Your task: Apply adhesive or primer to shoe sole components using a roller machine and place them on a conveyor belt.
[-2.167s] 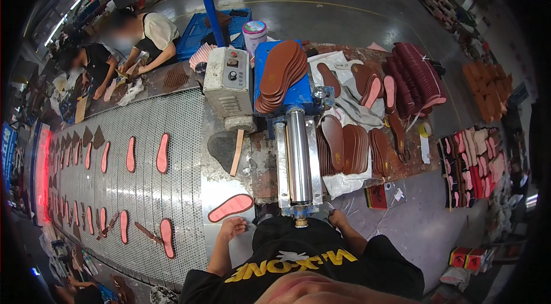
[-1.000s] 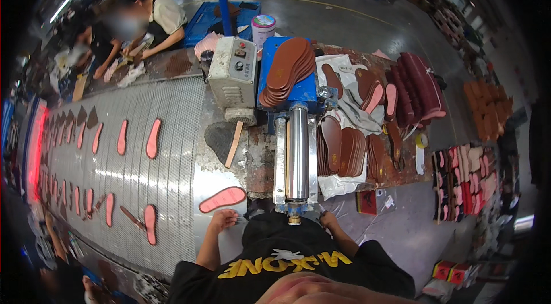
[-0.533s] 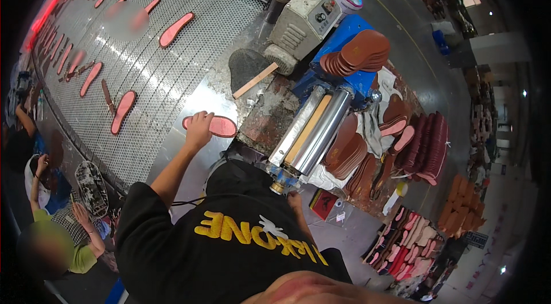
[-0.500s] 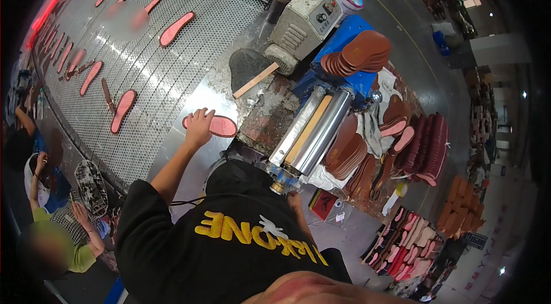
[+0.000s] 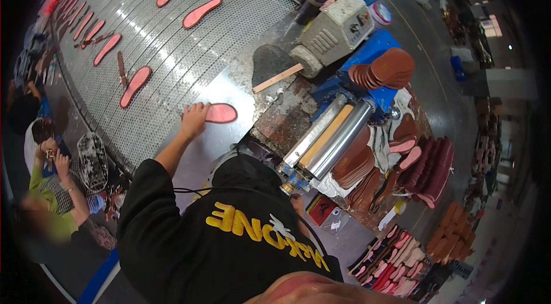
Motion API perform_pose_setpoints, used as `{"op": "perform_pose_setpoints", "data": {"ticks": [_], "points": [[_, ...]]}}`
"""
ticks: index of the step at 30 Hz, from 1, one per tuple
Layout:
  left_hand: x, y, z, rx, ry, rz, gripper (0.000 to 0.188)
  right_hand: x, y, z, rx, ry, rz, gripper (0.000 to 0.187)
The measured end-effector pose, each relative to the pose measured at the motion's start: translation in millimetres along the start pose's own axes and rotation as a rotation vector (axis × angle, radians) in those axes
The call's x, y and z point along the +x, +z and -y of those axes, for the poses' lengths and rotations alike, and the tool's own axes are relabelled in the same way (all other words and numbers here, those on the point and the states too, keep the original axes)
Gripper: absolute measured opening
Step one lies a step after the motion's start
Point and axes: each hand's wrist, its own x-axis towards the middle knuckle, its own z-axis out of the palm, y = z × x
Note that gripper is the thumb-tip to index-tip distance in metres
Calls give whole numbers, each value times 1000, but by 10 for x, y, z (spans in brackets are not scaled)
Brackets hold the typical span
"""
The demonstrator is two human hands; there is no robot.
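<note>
On the smooth metal plate beside the mesh belt lies a pink shoe insole (image 5: 221, 113) with a dark rim. My left hand (image 5: 196, 119) grips its left end, fingers bent over the edge; that end is hidden beneath them. My right hand (image 5: 296, 203) is low by the near end of the roller machine (image 5: 337, 137), partly covered by my black shirt; its fingers do not show. Brown soles (image 5: 383, 68) are stacked on the blue part of the machine. More brown soles (image 5: 353, 165) lie right of the shiny roller.
A wire-mesh conveyor belt (image 5: 172, 57) carries several pink insoles, plus a brown strap (image 5: 121, 68). A grey motor housing (image 5: 338, 25) and a wooden strip (image 5: 278, 78) are beyond the plate. Dark red bundles (image 5: 430, 169) stand right. A co-worker (image 5: 54, 200) sits at left.
My left hand has slid from the insole's middle toward its left end, uncovering more pink. Insoles on the belt have changed places; another pink one shows nearer. The whole view has shifted slightly.
</note>
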Motion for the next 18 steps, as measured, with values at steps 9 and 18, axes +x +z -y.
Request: {"op": "perform_pose_setpoints", "data": {"ticks": [9,18], "points": [[-682,-34,1163,33,-566,40,55,-9,-36,127,-49,-72,41,16],[-920,324,1435,-125,-614,85,40,-415,-1051,311,429,214,483,24]]}}
